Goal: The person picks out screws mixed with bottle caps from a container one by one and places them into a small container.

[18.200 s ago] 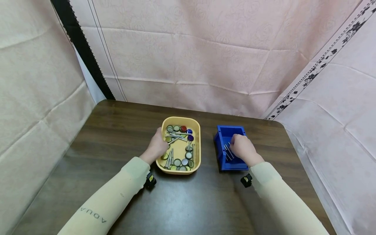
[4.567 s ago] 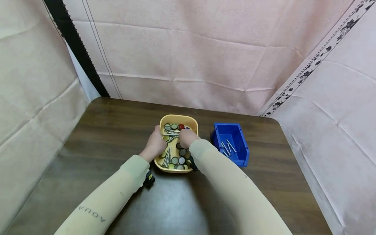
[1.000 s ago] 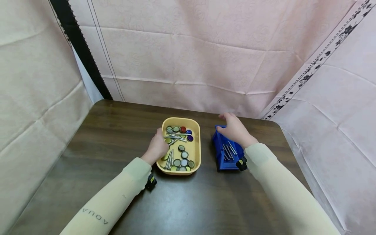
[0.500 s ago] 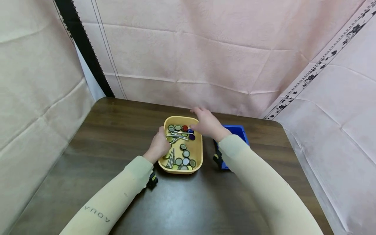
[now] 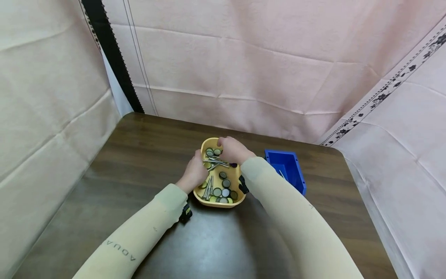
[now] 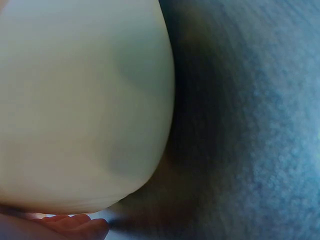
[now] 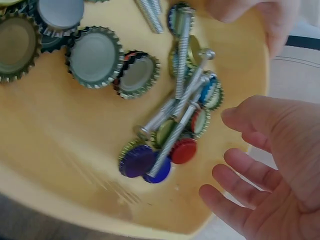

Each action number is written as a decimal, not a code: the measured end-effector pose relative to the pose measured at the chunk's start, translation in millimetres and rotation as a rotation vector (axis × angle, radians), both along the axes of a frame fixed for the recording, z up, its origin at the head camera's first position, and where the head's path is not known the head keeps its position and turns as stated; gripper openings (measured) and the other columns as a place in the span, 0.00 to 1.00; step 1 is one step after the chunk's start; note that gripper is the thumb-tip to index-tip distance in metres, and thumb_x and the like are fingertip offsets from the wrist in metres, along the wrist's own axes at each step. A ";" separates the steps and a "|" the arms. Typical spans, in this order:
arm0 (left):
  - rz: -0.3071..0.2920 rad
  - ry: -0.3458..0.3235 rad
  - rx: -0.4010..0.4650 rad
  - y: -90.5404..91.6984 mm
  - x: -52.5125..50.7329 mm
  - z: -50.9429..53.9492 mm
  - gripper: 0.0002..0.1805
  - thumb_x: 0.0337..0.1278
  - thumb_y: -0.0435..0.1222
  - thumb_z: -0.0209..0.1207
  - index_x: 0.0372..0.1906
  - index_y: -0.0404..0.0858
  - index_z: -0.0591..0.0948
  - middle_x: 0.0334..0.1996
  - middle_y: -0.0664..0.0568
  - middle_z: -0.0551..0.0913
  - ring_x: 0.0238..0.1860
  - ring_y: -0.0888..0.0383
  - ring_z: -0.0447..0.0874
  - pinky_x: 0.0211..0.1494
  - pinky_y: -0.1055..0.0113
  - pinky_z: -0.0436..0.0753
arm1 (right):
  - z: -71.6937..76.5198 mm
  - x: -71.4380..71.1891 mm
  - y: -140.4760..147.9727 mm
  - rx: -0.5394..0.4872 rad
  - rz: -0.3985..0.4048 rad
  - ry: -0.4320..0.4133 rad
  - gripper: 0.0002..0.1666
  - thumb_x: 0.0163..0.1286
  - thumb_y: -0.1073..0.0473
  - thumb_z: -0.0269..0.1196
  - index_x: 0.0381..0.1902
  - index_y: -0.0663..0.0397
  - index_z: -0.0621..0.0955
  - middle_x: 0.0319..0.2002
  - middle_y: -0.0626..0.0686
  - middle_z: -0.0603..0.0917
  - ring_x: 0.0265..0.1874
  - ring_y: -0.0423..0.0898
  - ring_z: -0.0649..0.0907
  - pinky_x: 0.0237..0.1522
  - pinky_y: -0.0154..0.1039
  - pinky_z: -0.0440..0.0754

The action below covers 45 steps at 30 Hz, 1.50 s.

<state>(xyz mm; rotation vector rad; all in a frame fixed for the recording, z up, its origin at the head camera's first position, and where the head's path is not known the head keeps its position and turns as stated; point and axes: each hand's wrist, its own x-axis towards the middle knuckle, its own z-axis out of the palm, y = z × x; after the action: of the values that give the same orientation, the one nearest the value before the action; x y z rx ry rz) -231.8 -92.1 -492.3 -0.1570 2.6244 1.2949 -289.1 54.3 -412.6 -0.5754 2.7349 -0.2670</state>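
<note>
A yellow tray (image 5: 219, 205) holds bottle caps (image 7: 95, 57) and metal screws (image 7: 182, 60). My left hand (image 5: 195, 172) grips the tray's left rim. Over the tray's far right part is my right hand (image 5: 234, 150). The right wrist view shows its thumb and fingers spread apart, with nothing between them. They are close to a crossed pile of screws lying over several caps, among them a red cap (image 7: 183, 151). In the left wrist view a pale sleeve (image 6: 75, 100) fills much of the picture, with fingers (image 6: 80, 225) at the bottom edge.
To the right of the tray stands a blue bin (image 5: 283, 157), partly covered by the right sleeve (image 5: 278, 193). A bit of a screw (image 5: 282, 175) shows inside it. Both stand on a dark wooden table (image 5: 156, 155), with pale cloth (image 5: 230, 69) hanging behind.
Over the last second my right hand moved left from the blue bin to the tray. Compared with 18 seconds ago, screws have left the tray's right side; the left hand keeps its grip.
</note>
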 end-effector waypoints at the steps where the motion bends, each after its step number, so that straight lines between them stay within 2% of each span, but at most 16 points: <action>1: 0.001 0.003 -0.002 0.4 -0.2 0.0 0.47 0.50 0.21 0.54 0.75 0.36 0.46 0.57 0.35 0.71 0.49 0.45 0.75 0.51 0.54 0.77 | -2.0 -0.6 -1.1 0.006 0.006 -0.003 0.26 0.64 0.56 0.66 0.59 0.54 0.76 0.51 0.52 0.76 0.45 0.46 0.74 0.46 0.42 0.75; 4: 0.005 0.008 -0.006 0.9 -0.4 0.4 0.47 0.49 0.21 0.53 0.75 0.35 0.46 0.56 0.35 0.72 0.47 0.46 0.75 0.50 0.54 0.77 | -8.0 -2.4 -3.6 0.022 0.030 -0.005 0.20 0.64 0.58 0.66 0.53 0.58 0.78 0.46 0.52 0.80 0.41 0.47 0.77 0.44 0.41 0.76; 8: 0.015 -0.003 -0.008 0.7 0.0 0.2 0.47 0.50 0.22 0.54 0.75 0.36 0.45 0.56 0.35 0.71 0.47 0.46 0.75 0.50 0.54 0.77 | -13.7 -3.9 -3.7 0.039 0.059 -0.009 0.15 0.66 0.60 0.63 0.50 0.58 0.80 0.47 0.53 0.83 0.40 0.46 0.79 0.45 0.41 0.76; 13: 0.018 -0.008 -0.014 0.9 -0.3 -1.2 0.48 0.50 0.22 0.55 0.75 0.36 0.45 0.59 0.35 0.70 0.50 0.46 0.74 0.52 0.53 0.76 | -19.0 -5.5 -1.4 0.038 0.051 -0.021 0.15 0.66 0.60 0.63 0.50 0.58 0.82 0.47 0.53 0.83 0.40 0.46 0.80 0.45 0.41 0.77; 22: 0.013 0.002 -0.009 1.7 -0.1 -0.8 0.46 0.51 0.22 0.54 0.75 0.36 0.47 0.55 0.37 0.72 0.47 0.46 0.75 0.49 0.55 0.78 | -27.0 -9.1 -1.2 0.046 0.018 -0.038 0.15 0.63 0.64 0.63 0.49 0.55 0.82 0.46 0.50 0.83 0.42 0.45 0.79 0.47 0.41 0.77; 26: 0.012 0.005 -0.006 0.9 -0.4 -1.0 0.46 0.50 0.22 0.54 0.75 0.36 0.47 0.56 0.37 0.71 0.48 0.46 0.75 0.51 0.54 0.77 | -27.0 -9.4 -1.6 0.046 0.012 -0.042 0.14 0.63 0.64 0.63 0.48 0.54 0.82 0.46 0.50 0.83 0.41 0.45 0.79 0.46 0.41 0.77; 30: 0.012 0.004 -0.010 0.2 -0.7 -1.6 0.46 0.50 0.22 0.53 0.75 0.36 0.46 0.57 0.36 0.71 0.50 0.46 0.75 0.52 0.54 0.77 | -26.4 -9.1 -1.5 0.067 0.029 -0.024 0.13 0.64 0.64 0.62 0.47 0.55 0.83 0.43 0.50 0.83 0.38 0.45 0.79 0.43 0.40 0.78; 36: 0.015 0.002 -0.015 0.8 -1.0 -2.2 0.46 0.51 0.22 0.53 0.75 0.36 0.47 0.56 0.37 0.71 0.48 0.47 0.75 0.51 0.55 0.77 | -27.4 -6.7 -0.5 0.076 0.039 0.017 0.11 0.64 0.69 0.61 0.43 0.55 0.84 0.40 0.50 0.84 0.37 0.45 0.79 0.43 0.41 0.77; 45: 0.018 -0.001 -0.022 1.9 -1.6 -2.4 0.46 0.51 0.21 0.53 0.75 0.36 0.47 0.56 0.38 0.71 0.48 0.47 0.75 0.51 0.55 0.77 | -39.0 -11.0 0.7 0.087 0.030 0.070 0.07 0.64 0.66 0.62 0.39 0.53 0.84 0.36 0.48 0.83 0.36 0.44 0.79 0.41 0.40 0.77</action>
<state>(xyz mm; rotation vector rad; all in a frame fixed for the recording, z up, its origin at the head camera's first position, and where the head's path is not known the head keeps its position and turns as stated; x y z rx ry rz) -233.4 -90.2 -494.7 -0.1845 2.6432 1.2720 -300.1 55.1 -451.6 -0.6125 2.7865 -0.1226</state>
